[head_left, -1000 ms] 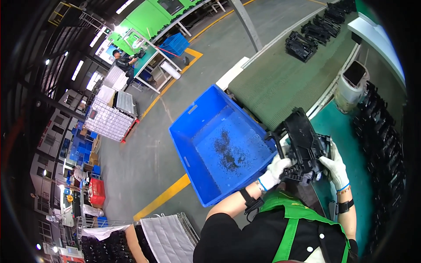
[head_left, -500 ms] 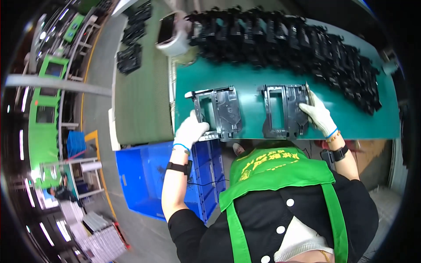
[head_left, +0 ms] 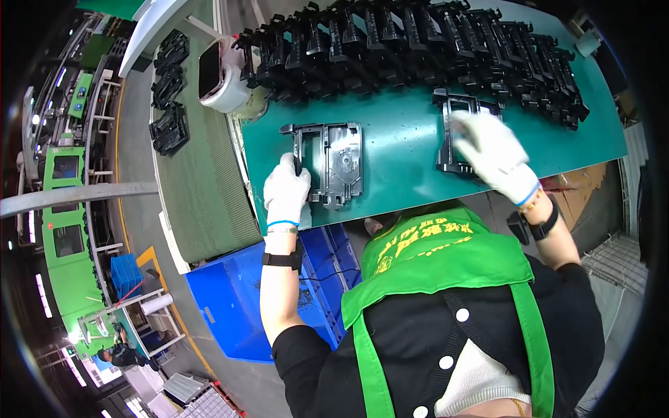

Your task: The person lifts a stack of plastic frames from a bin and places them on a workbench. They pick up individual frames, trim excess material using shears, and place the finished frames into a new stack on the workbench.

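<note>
Two black plastic frames with rectangular openings lie on the green tabletop. My left hand (head_left: 286, 191), in a white glove, grips the left edge of the left frame (head_left: 343, 164), its fingertips at the upright bar. My right hand (head_left: 495, 152), also gloved, is slightly blurred above the right frame (head_left: 448, 150). Its fingers reach out leftward, apart from one another, and cover much of that frame's middle and right side. Whether they touch the frame is hidden.
A long row of similar black parts (head_left: 369, 49) stands along the table's far side. At its left are a white round container (head_left: 230, 94) and a dark-screened device (head_left: 209, 70). A green conveyor belt (head_left: 202, 181) carries more black parts. Below sits a blue crate (head_left: 230, 306).
My right hand has left the right frame's outer edge and swung left over it. That frame now sits farther from the left one. My left hand stays on its frame; the view has turned.
</note>
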### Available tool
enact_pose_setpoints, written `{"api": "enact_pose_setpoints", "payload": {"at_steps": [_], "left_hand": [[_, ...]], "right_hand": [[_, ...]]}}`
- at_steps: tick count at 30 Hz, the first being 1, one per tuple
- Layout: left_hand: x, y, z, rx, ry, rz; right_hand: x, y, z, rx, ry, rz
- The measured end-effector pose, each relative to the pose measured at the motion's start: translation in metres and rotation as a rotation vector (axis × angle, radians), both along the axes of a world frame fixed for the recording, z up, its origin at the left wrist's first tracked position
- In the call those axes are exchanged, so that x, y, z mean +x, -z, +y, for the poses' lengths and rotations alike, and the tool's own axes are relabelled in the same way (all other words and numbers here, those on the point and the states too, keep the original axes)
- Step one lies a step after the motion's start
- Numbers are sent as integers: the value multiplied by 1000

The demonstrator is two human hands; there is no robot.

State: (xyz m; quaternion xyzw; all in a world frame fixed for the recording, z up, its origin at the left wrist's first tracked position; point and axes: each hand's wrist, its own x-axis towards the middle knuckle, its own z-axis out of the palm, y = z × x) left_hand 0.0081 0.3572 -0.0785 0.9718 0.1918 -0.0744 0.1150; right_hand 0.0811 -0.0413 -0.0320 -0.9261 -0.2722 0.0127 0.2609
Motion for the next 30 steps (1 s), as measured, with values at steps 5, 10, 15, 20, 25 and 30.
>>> {"api": "enact_pose_setpoints", "payload": {"at_steps": [5, 10, 15, 20, 25, 30], "left_hand": [[-6, 1, 2, -132, -45, -23], [-14, 0, 3, -185, -114, -21], [-17, 18, 9, -276, -136, -81], [-16, 58, 36, -499, -60, -228], [-20, 52, 50, -1191, -226, -158], [-40, 14, 57, -1627, -160, -360]], "right_hand": [[12, 15, 82, -251, -402, -187], [42, 31, 148, -516, -634, -172], [49, 36, 161, -601, -722, -192], [50, 21, 177, -804, -681, 92], [53, 21, 157, -481, -568, 305], [43, 6, 158, -106, -343, 64]]}}
